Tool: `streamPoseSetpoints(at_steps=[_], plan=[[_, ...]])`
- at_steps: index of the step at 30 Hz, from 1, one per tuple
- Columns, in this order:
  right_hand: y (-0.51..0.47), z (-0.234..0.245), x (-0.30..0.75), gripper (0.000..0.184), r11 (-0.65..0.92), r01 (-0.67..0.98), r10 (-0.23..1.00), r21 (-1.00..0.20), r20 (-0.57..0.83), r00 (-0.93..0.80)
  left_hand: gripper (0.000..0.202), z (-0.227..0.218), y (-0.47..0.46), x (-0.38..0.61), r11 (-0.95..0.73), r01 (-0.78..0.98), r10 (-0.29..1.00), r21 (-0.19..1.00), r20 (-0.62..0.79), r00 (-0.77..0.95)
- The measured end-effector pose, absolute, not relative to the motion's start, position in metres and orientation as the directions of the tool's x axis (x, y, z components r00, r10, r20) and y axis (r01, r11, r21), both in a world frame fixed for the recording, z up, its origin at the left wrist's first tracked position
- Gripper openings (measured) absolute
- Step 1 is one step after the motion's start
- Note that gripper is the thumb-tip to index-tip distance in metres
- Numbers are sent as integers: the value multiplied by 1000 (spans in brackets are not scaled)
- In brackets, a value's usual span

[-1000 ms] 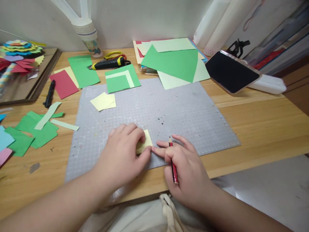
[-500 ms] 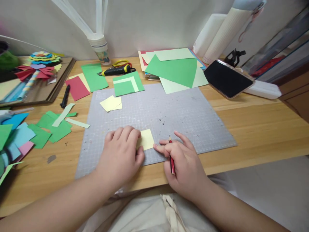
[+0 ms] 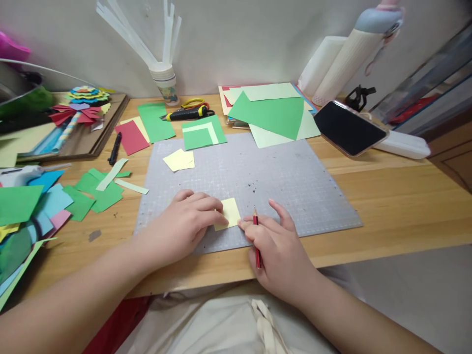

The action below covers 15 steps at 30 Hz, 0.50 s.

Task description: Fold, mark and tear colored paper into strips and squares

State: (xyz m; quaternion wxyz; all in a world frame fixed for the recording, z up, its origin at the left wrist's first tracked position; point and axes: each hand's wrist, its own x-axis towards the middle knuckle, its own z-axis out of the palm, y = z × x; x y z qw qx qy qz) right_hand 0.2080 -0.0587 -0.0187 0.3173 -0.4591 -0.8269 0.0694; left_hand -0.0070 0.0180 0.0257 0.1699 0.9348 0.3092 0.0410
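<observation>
A small pale yellow paper square [image 3: 230,211] lies near the front of the grey cutting mat [image 3: 280,172]. My left hand [image 3: 188,221] reaches over its left side, fingers bent and fingertips on the paper; the thumb is hidden. My right hand [image 3: 278,248] is closed around a red and black pencil [image 3: 257,246], point upward, and its index fingertip touches the square's lower right corner. Farther back on the mat lie more pale yellow paper pieces [image 3: 179,160], overlapping each other.
Behind the mat are a green card [image 3: 197,140], a utility knife [image 3: 186,113] and a paper cup [image 3: 168,91] of white strips. Green scraps [image 3: 106,194] and a black pen [image 3: 115,148] lie left. A paper stack [image 3: 269,113], phone [image 3: 350,128] and bottle [image 3: 348,61] stand back right.
My left hand has shifted its grip: its curled fingers have straightened somewhat and now reach across the square's left part. My right hand stays at the corner with the pencil. The view has shifted slightly.
</observation>
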Motion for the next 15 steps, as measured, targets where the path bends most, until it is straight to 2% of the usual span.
streamPoseSetpoints(at_steps=[4,8,15], plan=[[-60,-18,207,28,629,701,760,-336,455,-464,41,19,32,-10,-765,507,541,398,-32,841],[-60,-17,206,27,666,690,729,-283,441,-523,43,9,34,-13,-748,485,548,453,8,837],[-63,-13,196,24,657,669,752,-346,360,-552,48,5,34,-13,-717,462,554,521,23,832]])
